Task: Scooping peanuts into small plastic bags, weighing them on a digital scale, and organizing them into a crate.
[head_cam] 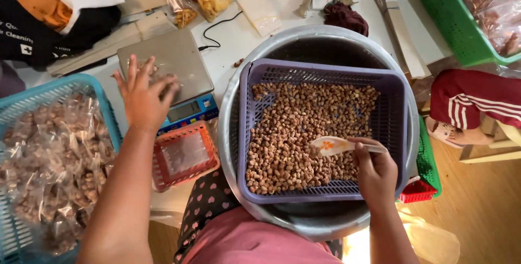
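Gripping white scoop in right hand, over nuts in purple basket; nuts loose, light, rolling. Left hand released, fingers spread over scale, far left.

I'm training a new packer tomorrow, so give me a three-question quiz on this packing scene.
1. True or false: the purple basket of nuts sits inside a round metal basin.
2. What does the right hand hold? A) scissors B) a pale scoop C) a filled bag
3. Fill in: the left hand is spread over the flat platform of the ____.

Key:
1. True.
2. B; its blade lies on the nuts.
3. Scale; its display faces the small orange basket.
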